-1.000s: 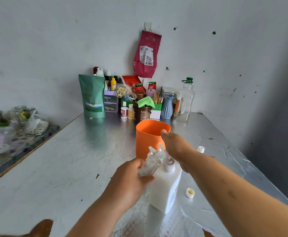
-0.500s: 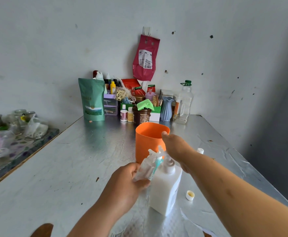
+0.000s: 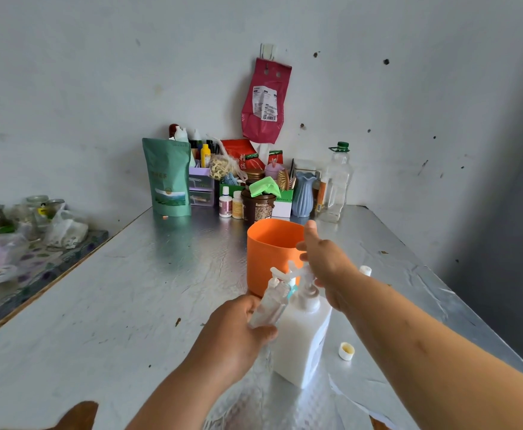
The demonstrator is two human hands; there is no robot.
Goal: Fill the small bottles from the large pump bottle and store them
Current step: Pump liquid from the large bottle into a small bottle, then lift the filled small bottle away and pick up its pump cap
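**Clear small bottle (image 3: 271, 304) gripped at the spout**

Crinkled foil table (image 3: 123, 305); square white pump bottle (image 3: 303, 339) near centre, print unreadable, right hand (image 3: 327, 263) loose-fingered over its head. Smooth orange cup (image 3: 268, 252) just beyond. The left hand (image 3: 234, 335) clasps the tilted small bottle.

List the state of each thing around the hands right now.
small bottle: tilted, neck up at the pump spout, gripped by left hand; fill level unclear.
pump bottle: upright on the table, right hand on its pump head.
orange cup: upright, open-topped, behind the pump bottle.
loose cap: lying open side up on the table, right of the pump bottle.
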